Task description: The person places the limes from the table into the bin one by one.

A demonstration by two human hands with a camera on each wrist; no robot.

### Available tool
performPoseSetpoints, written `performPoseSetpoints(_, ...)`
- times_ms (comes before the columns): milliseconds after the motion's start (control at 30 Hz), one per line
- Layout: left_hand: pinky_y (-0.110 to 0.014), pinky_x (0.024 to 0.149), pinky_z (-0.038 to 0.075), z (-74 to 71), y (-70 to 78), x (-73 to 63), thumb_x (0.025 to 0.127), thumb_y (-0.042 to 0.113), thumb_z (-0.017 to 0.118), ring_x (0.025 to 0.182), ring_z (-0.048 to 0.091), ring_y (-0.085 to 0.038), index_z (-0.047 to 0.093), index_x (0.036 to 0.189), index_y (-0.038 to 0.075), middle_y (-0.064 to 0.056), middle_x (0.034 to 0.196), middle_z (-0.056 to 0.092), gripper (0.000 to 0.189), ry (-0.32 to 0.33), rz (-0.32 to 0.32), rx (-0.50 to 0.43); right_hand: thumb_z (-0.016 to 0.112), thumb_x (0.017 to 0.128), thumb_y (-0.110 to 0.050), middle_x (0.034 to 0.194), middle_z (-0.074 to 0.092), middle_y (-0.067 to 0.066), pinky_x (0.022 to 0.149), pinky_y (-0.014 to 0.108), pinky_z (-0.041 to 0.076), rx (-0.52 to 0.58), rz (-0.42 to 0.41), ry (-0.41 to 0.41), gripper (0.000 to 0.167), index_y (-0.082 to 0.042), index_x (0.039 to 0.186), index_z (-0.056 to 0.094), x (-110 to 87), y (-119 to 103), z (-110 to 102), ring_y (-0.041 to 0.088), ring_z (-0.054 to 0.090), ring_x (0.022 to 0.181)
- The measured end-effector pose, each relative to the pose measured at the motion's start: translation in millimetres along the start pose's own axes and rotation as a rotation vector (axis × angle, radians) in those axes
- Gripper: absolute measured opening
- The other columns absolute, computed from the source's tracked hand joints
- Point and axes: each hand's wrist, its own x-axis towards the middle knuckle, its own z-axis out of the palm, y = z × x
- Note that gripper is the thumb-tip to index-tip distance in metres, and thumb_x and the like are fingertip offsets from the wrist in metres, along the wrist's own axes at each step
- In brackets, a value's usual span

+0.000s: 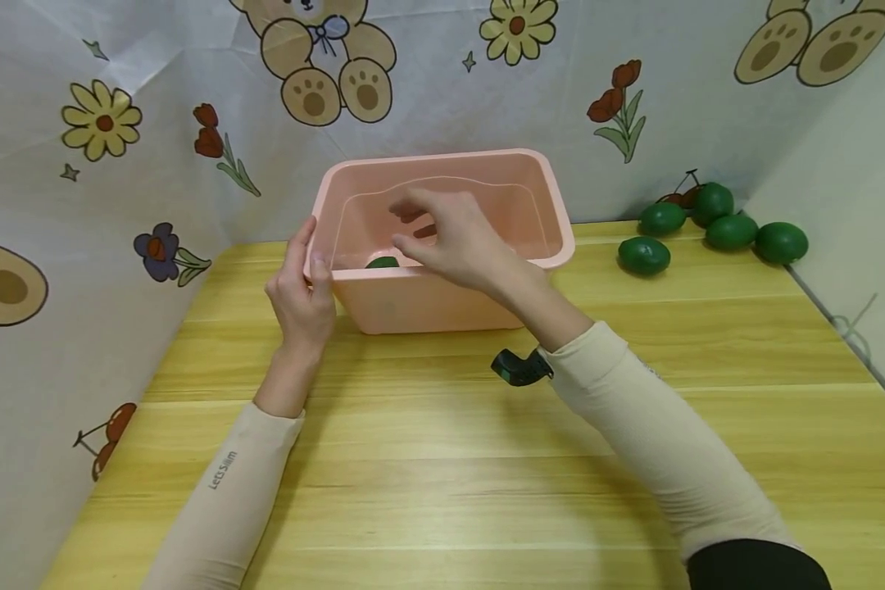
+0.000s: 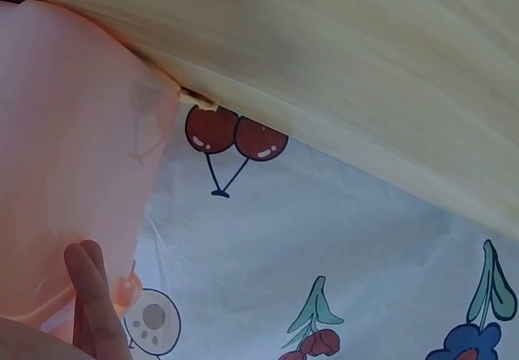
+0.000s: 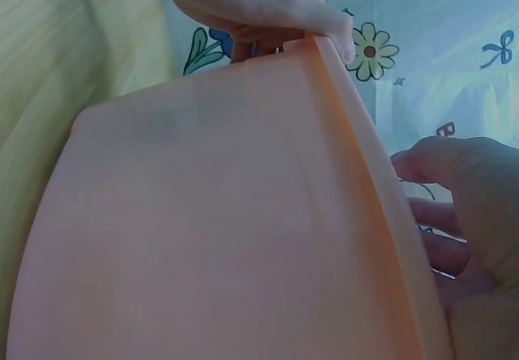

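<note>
A pink plastic bin (image 1: 428, 303) stands on the wooden table against the printed backdrop. My left hand (image 1: 302, 299) grips the rim at its left front corner, thumb on the rim and fingers along the outer side wall. In the left wrist view, fingers (image 2: 93, 295) lie against that wall. Over the bin's opening hangs my right hand (image 1: 453, 238), fingers loosely bent and thumb apart, with nothing between them. Inside the bin, part of a green lime (image 1: 382, 262) shows above the front rim; the front wall hides the rest of the floor.
Several more limes (image 1: 730, 232) lie at the back right of the table, near the white side wall (image 1: 855, 205). A dark wrist-camera mount (image 1: 519, 367) sticks out beside my right sleeve. The backdrop (image 1: 428, 106) rises right behind the bin.
</note>
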Motion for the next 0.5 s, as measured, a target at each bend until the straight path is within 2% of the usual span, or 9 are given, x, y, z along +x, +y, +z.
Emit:
performPoseSetpoints(67,-0.022,0.057,0.036,0.7,1.0,-0.4,0.096,0.042,0.041,0.065,0.067,-0.038,0.068,0.140,0.007,-0.015,0.126,0.076,0.062,-0.005,0.000,-0.003,0.071,0.099,-0.021,0.129,0.073,0.008,0.100,0.034,0.057,0.007,-0.003,0.018,0.036,-0.008,0.132,0.069,-4.2,1.9,-6.5,0.021,0.070,0.118)
performPoseSetpoints(300,-0.024,0.058,0.043,-0.3,1.1,-0.7,0.096,0.043,0.040,0.077,0.076,-0.038,0.067,0.141,0.009,-0.014,0.127,0.075,0.063,-0.017,-0.003,0.004,0.071,0.098,-0.018,0.130,0.072,0.010,0.101,0.037,0.057,0.007,0.042,0.115,0.035,-0.005,0.131,0.069,-22.5,18.3,-40.0,0.023,0.072,0.115)
performPoseSetpoints(500,-0.018,0.055,0.036,-1.0,1.7,-1.1,0.096,0.043,0.040,0.069,0.071,-0.038,0.067,0.141,0.009,-0.016,0.126,0.075,0.063,-0.029,-0.006,0.008,0.069,0.099,-0.015,0.129,0.072,0.011,0.104,0.042,0.055,0.008,0.123,0.209,0.032,-0.004,0.129,0.069,-43.0,41.0,-72.7,0.027,0.071,0.119)
